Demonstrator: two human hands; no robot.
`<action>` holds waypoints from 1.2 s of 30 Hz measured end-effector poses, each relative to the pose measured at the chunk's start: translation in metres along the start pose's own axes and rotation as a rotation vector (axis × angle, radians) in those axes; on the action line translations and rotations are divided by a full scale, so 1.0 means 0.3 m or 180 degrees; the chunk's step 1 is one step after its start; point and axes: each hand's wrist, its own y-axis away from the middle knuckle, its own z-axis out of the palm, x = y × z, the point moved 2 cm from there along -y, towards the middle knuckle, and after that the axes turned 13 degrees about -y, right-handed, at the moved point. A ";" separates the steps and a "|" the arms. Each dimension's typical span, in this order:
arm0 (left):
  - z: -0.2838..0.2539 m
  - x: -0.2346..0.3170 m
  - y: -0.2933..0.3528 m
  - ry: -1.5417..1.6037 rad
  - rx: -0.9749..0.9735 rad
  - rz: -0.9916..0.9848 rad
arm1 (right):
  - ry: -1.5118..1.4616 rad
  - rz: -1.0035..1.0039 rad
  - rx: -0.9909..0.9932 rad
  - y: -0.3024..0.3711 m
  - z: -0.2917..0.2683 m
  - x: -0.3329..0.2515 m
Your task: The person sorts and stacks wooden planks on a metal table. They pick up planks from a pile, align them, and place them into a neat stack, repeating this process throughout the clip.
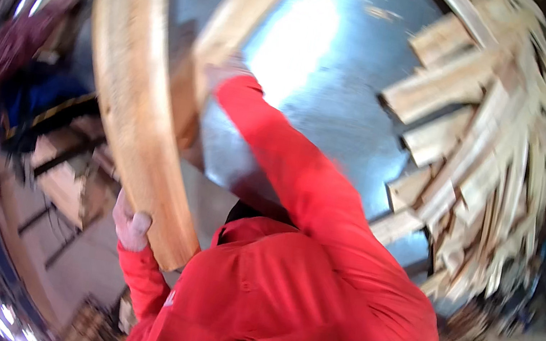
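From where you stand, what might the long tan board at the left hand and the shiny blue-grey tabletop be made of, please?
The long tan board looks like raw wood, given its streaky colouring; the shiny blue-grey tabletop is probably smooth metal, judging by its glare.

Beside the right hand [228, 76], the glossy blue-grey tabletop [349, 129] reflects bright light [296, 39]; grey floor [80, 262] shows below the left hand [131, 227].

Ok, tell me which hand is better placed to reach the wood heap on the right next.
Probably the right hand: it is nearer the wood heap, though blur hides whether it grips the second board. The left hand is farther off, holding the long board near its end.
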 end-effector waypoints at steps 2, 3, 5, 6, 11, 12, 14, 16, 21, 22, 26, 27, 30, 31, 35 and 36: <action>0.039 0.019 -0.018 0.0084 -0.0190 0.0069 | 0.0101 0.0298 -0.0255 -0.085 -0.019 -0.116; 0.067 -0.001 -0.027 0.0165 -0.0153 0.0068 | 0.0563 -0.0266 -0.0470 -0.025 -0.089 -0.209; 0.112 -0.034 -0.052 0.0218 -0.0372 0.0137 | 0.0506 -0.0556 -0.0399 0.030 -0.322 -0.279; 0.138 -0.033 -0.073 0.0224 -0.0448 0.0174 | 0.0095 -0.0514 0.0674 0.029 -0.457 -0.231; 0.328 0.045 -0.148 -0.0645 -0.0968 -0.0084 | 0.1687 0.1199 0.3342 0.213 -1.100 0.099; 0.394 0.023 -0.166 -0.0599 -0.1113 -0.0120 | 0.1089 0.1430 0.3317 0.246 -1.140 0.184; 0.520 0.019 -0.207 -0.0673 -0.1331 0.0223 | 0.0378 0.1318 0.3196 0.295 -1.159 0.240; 0.613 0.061 -0.231 -0.1599 -0.1449 0.0444 | -0.0249 0.0674 0.2769 0.399 -1.030 0.241; 0.720 0.008 -0.237 -0.1611 -0.1981 0.0161 | -0.0335 0.0666 0.0205 0.710 -0.529 0.294; 0.751 0.019 -0.210 -0.1057 -0.2018 0.0125 | -0.0065 0.0377 -0.0025 0.727 -0.547 0.302; 0.785 0.075 -0.148 -0.3535 -0.1693 -0.0160 | 0.1761 0.0932 0.2274 0.802 -1.001 0.352; 0.803 0.103 -0.124 -0.3635 -0.1693 -0.0347 | 0.2160 0.0827 0.3227 0.813 -1.122 0.461; 0.871 0.113 -0.045 -0.3374 -0.1617 -0.0305 | 0.2801 0.0343 0.3707 0.817 -1.290 0.716; 0.916 0.152 -0.015 -0.3488 -0.1631 -0.0362 | 0.2724 0.0385 0.3656 0.812 -1.312 0.707; 1.031 0.158 0.117 -0.3894 -0.1189 -0.0215 | 0.0899 -0.0061 0.3078 0.928 -1.355 0.658; 1.058 0.124 0.129 -0.3976 -0.1013 -0.0003 | -0.0659 -0.0669 0.2659 0.985 -1.365 0.664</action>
